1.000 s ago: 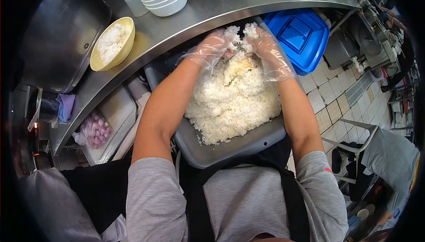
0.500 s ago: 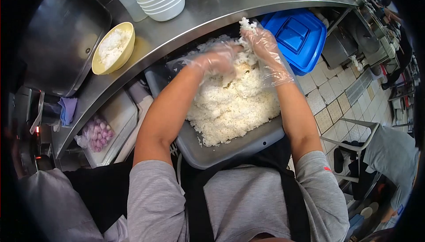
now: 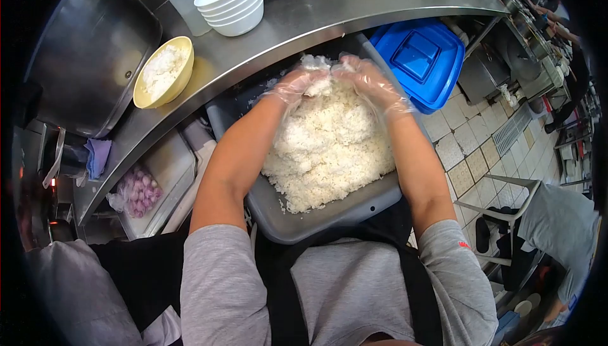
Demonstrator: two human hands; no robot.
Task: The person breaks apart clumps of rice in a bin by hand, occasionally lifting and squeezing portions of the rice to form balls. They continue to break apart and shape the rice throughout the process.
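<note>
A grey plastic tub (image 3: 282,229) in front of me holds a large heap of cooked white rice (image 3: 329,149). Both my hands wear clear plastic gloves and meet at the tub's far end. My left hand (image 3: 303,85) curls round some rice, with white grains showing at its fingertips. Close beside it, my right hand (image 3: 366,81) is also curled on rice at the far top of the heap. The undersides of the fingers are partly hidden by the gloves and rice.
Above the tub runs a steel counter (image 3: 304,23) with a yellow bowl of rice (image 3: 180,86), stacked white bowls (image 3: 237,23) and a squeeze bottle (image 3: 187,4). A blue lid (image 3: 437,86) lies right of the tub. A seated person (image 3: 557,225) is at far right.
My right hand has come down and left from the tub's far edge, where it held up a clump of rice. My left hand, blurred before, has shifted slightly and is now steadier.
</note>
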